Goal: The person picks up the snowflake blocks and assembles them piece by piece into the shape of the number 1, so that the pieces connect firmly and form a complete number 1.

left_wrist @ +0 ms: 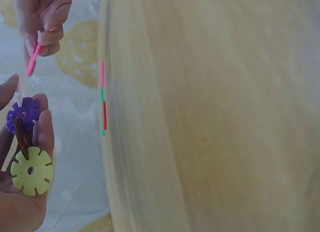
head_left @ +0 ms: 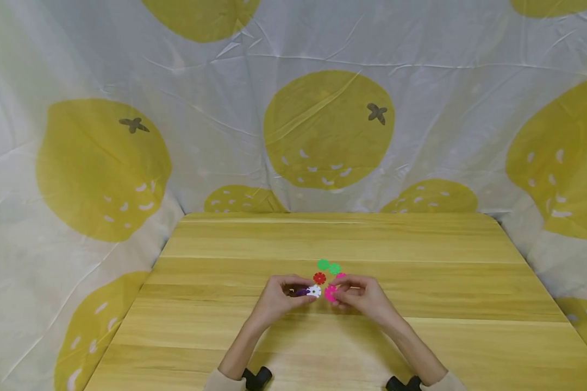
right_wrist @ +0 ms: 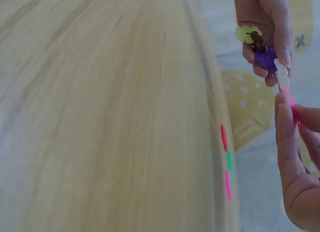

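Note:
My left hand [head_left: 275, 298] holds a joined chain of slotted plastic flower discs. A white disc [head_left: 314, 291] sits at the chain's tip, pinched between thumb and fingers. Behind it in the left wrist view come a purple disc [left_wrist: 23, 115], a brown disc [left_wrist: 21, 137] seen edge-on, and a pale yellow-green disc [left_wrist: 32, 171] over the palm. My right hand [head_left: 369, 300] pinches a pink disc [head_left: 330, 294] between thumb and fingers. In the right wrist view the pink disc's edge is right at the white disc's rim, slots facing each other.
Loose discs lie on the wooden table [head_left: 215, 233] just beyond my hands: a red disc [head_left: 319, 278], two green discs [head_left: 328, 266] and another pink disc [head_left: 341, 276] partly behind the right fingers. A lemon-print cloth [head_left: 420, 141] hangs behind the table and at its sides.

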Demonstrator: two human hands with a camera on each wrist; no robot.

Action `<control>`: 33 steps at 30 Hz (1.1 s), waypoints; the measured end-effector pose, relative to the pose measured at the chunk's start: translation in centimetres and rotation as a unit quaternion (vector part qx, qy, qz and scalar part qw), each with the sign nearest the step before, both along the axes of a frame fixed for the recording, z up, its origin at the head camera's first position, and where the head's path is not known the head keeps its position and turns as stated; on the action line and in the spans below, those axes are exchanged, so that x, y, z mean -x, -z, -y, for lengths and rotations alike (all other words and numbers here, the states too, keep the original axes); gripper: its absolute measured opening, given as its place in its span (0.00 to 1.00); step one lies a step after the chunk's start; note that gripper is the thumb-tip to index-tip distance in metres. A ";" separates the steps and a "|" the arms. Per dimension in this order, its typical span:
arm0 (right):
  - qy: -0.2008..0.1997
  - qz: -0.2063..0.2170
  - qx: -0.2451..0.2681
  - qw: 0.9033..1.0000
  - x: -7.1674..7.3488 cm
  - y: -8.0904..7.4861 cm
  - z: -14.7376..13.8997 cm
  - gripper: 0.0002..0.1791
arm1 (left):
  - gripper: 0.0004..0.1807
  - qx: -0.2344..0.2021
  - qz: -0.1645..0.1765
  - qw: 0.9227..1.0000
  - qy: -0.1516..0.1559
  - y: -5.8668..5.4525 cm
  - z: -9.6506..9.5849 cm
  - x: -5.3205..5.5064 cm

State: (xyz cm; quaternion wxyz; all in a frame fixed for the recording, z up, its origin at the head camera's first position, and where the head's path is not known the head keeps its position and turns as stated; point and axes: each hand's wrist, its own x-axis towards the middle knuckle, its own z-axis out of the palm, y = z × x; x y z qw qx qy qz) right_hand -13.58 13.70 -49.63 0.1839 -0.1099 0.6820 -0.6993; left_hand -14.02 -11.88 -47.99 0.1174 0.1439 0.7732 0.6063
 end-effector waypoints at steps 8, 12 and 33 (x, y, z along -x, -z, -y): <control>0.005 -0.024 0.022 0.999 -0.2 0.1 0.3 0.20 | 0.14 0.008 0.000 1.000 0.016 0.0 0.0 0.0; 0.009 -0.030 0.023 0.999 -0.4 0.2 0.5 0.19 | 0.15 0.014 0.000 1.000 0.019 0.0 0.0 0.1; 0.018 -0.102 0.005 0.995 -0.9 -0.3 1.4 0.15 | 0.12 0.018 -0.015 0.999 0.035 -0.7 0.1 -0.1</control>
